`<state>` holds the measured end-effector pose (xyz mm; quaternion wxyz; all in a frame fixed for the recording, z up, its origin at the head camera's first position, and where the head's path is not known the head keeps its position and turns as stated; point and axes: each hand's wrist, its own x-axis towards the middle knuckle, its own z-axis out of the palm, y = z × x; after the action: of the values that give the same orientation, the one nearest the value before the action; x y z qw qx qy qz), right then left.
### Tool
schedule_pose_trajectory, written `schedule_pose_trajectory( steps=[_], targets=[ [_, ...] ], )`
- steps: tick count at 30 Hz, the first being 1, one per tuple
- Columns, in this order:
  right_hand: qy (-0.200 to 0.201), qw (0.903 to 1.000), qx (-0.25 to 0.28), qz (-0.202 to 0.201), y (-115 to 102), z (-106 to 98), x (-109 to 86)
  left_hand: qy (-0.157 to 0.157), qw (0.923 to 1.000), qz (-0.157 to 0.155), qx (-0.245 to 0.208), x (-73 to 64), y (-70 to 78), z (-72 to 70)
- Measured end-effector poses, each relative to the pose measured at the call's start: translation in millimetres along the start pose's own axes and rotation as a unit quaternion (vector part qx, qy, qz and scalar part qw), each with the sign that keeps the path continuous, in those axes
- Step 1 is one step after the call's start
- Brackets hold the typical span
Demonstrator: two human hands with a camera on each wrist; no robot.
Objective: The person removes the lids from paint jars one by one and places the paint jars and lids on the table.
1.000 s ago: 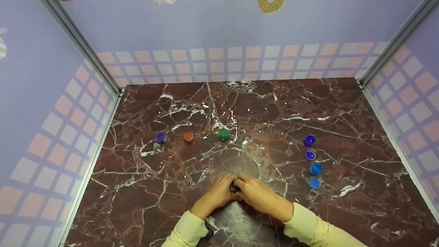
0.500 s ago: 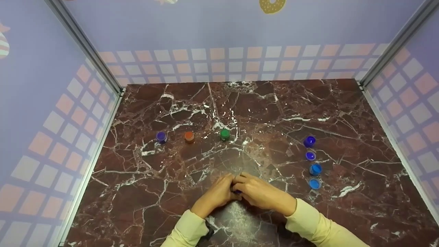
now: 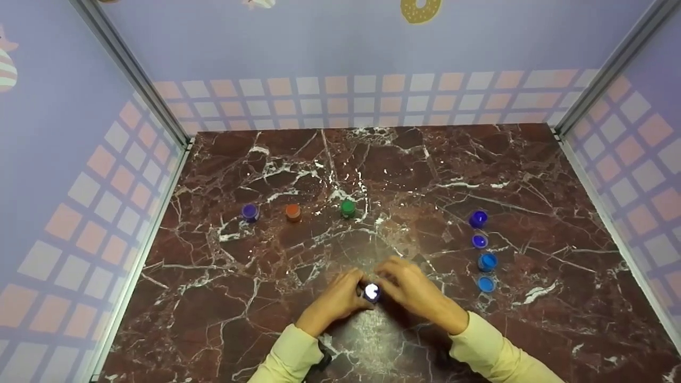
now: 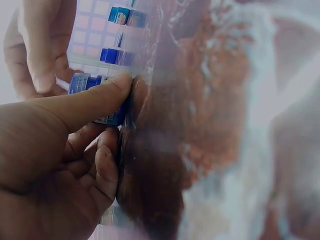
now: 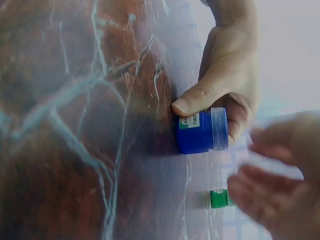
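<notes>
A small dark blue paint jar (image 3: pixel 372 292) stands on the marbled tabletop near the person, its top showing a bright white glare in the head view. My left hand (image 3: pixel 340 295) grips this jar from the left, the thumb and fingers round its lower part. In the right wrist view the jar (image 5: pixel 197 132) has a ribbed, see-through cap on it. Just to the right, my right hand (image 3: pixel 409 290) hovers apart from the jar, fingers loosely bent and blurred in the right wrist view, with nothing visible between them.
Purple (image 3: pixel 250 213), orange (image 3: pixel 293 213) and green (image 3: pixel 348 209) jars stand in a row farther back. At right are an uncapped dark blue jar (image 3: pixel 478 218), its lid (image 3: pixel 480 241), a light blue jar (image 3: pixel 487 261) and its lid (image 3: pixel 486 284). Patterned walls (image 3: pixel 340 48) enclose the table.
My right hand has come off the jar and moved a little to the right, its fingers loosening. The jar's top is now exposed. My left hand keeps its grip in the same place.
</notes>
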<state>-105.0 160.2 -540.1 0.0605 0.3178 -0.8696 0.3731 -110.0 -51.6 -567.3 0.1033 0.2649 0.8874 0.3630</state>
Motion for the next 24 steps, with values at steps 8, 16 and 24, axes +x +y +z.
schedule_pose_trajectory(
  steps=[8,16,24],
  targets=[
    [0.096,0.9828,0.002,0.158,-3,0,3.6,-0.001,0.9999,-0.007,-0.013,1.1,0.6,0.5],
    [0.027,0.9860,-0.031,0.161,-21,15,2.3,0.007,0.9999,0.008,0.001,1.0,-0.9,-0.1],
    [0.026,0.9873,-0.123,0.098,-36,35,-5.9,0.020,0.9988,0.023,0.039,-2.6,1.1,0.8]
  ],
)
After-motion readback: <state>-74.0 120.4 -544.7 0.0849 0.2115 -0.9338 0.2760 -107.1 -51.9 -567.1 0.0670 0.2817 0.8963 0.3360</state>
